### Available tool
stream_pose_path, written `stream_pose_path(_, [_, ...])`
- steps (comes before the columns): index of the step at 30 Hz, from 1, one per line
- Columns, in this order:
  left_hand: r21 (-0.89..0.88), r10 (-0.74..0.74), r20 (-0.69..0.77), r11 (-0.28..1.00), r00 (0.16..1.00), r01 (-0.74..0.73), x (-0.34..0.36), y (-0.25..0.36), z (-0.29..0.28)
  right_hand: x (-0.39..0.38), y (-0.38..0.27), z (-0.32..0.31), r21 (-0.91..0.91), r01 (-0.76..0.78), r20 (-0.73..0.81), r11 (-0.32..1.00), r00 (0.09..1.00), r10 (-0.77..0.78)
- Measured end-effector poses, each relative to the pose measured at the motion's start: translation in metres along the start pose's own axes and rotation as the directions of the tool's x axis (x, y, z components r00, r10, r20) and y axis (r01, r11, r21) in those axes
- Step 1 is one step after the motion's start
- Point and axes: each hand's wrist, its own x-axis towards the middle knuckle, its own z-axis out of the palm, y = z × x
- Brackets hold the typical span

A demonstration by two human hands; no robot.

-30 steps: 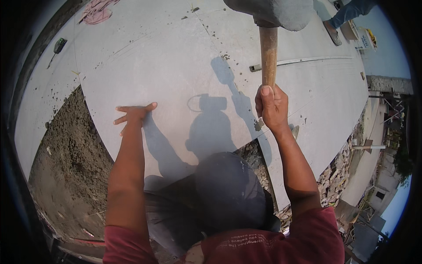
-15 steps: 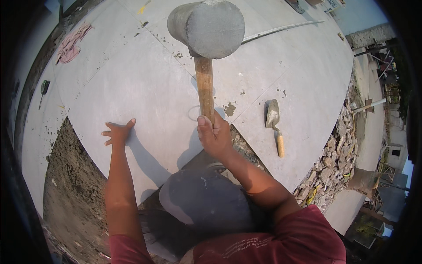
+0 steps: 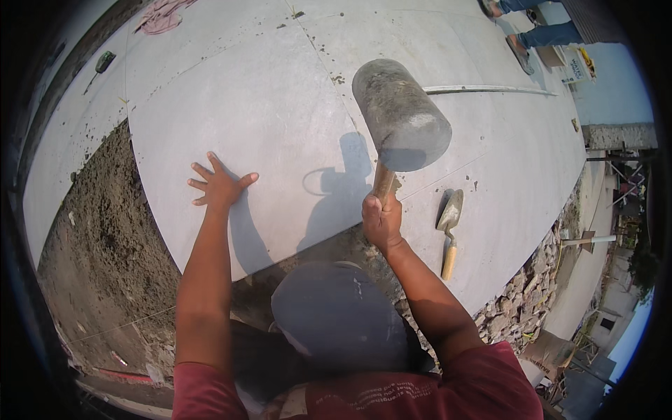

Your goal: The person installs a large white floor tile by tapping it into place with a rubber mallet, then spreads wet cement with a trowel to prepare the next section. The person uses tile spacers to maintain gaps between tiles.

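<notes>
My left hand point(image 3: 220, 183) lies with fingers spread on a large pale grey tile point(image 3: 273, 105). My right hand point(image 3: 382, 218) grips the short wooden handle of a mallet, whose big cylindrical grey head point(image 3: 400, 112) hangs over the tile's right side, partly hiding the handle. Right of that hand, a trowel point(image 3: 450, 220) with a wooden grip lies on the neighbouring tile point(image 3: 504, 182). Below the tile edge, my bent knee in dark cloth point(image 3: 336, 308) sits over bare mortar and dirt.
Rough mortar point(image 3: 112, 210) fills a gap at left. A long metal bar point(image 3: 490, 89), pink cloth point(image 3: 159, 17) and small green tool point(image 3: 103, 63) lie on the tiles beyond. Another person's legs point(image 3: 549, 35) are at upper right. Broken rubble point(image 3: 518, 294) borders the right.
The mallet, high and upright a second ago, has come down and tipped toward the tile, its handle now mostly behind the head. My left hand stays spread on the tile. The view has shifted.
</notes>
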Motion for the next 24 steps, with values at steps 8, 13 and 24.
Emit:
stream_pose_path(8, [-0.052,0.016,-0.028,0.998,0.999,-0.017,-0.006,0.001,-0.002,0.031,-0.014,-0.062,0.169,-0.166,0.113,0.971,0.982,0.148])
stream_pose_path(13, [-0.103,0.039,-0.061,0.994,0.997,-0.045,-0.005,-0.001,0.003,-0.001,0.003,-0.023,0.086,-0.050,0.035,0.995,0.998,0.047])
stream_pose_path(24, [0.001,0.175,-0.041,0.985,0.984,-0.175,-0.029,0.011,0.010,0.007,0.000,-0.024,0.369,0.074,-0.062,0.927,0.997,-0.055])
